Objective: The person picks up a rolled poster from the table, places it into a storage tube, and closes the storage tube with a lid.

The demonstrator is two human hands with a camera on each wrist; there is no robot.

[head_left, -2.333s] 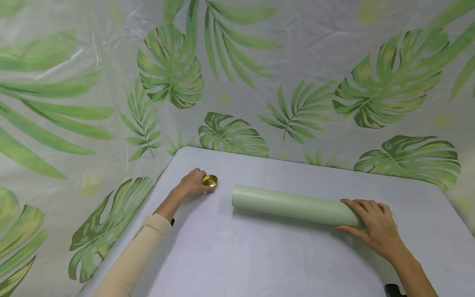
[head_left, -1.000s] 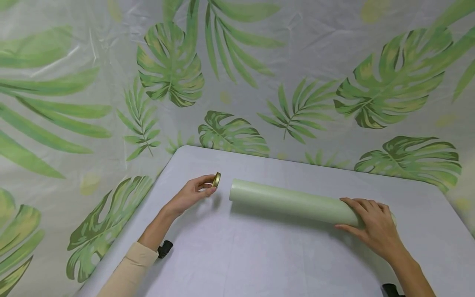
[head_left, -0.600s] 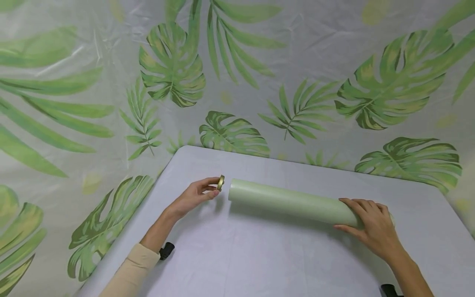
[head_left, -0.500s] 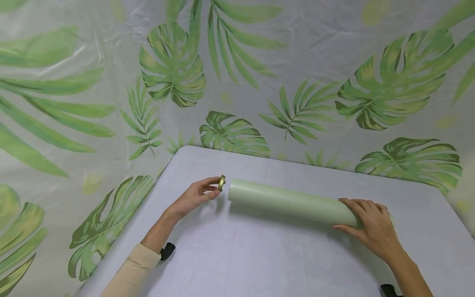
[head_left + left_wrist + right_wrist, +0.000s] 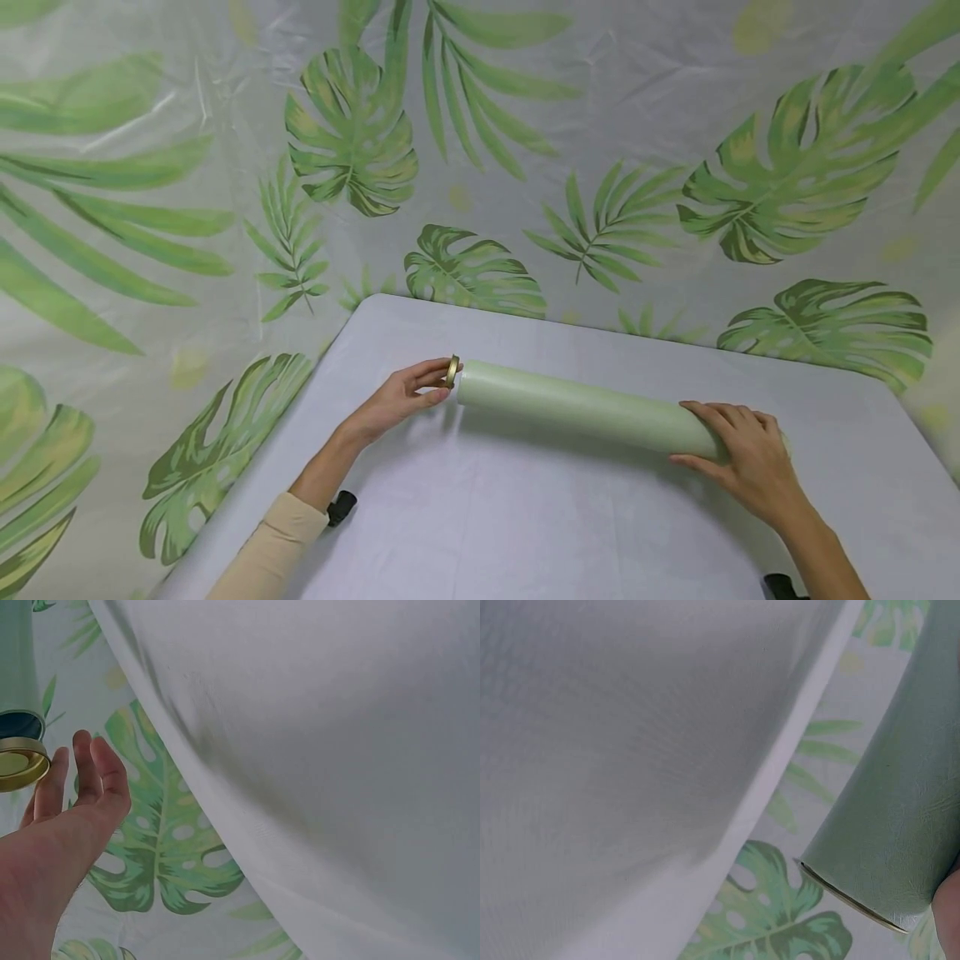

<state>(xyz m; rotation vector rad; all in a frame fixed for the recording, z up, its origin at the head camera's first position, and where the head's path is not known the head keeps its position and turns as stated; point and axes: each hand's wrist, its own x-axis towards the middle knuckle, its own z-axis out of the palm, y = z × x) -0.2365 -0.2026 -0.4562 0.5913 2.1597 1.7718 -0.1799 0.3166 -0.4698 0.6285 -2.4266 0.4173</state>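
Note:
A pale green cardboard tube [image 5: 577,406] lies at a slant above the white table. Its right part is gripped by my right hand [image 5: 750,454], fingers over the top and thumb along the near side. Between thumb and fingers my left hand [image 5: 393,400] pinches a round gold metal lid [image 5: 452,372], held on edge right by the tube's left end. Whether the two touch, I cannot tell. In the left wrist view the tube's end [image 5: 21,722] is open and dark blue inside, with the lid [image 5: 22,769] before it. A thin gold rim [image 5: 855,900] edges the opposite end in the right wrist view.
The table [image 5: 525,525] has a white cover and rounded far corners. Behind it and to the left hangs a pale leaf-print sheet [image 5: 480,192]. Black wrist devices [image 5: 342,507] show below both hands.
My left hand has turned the lid from facing up to standing on edge and brought it right, up to the tube's end. The tube has shifted slightly left with my right hand.

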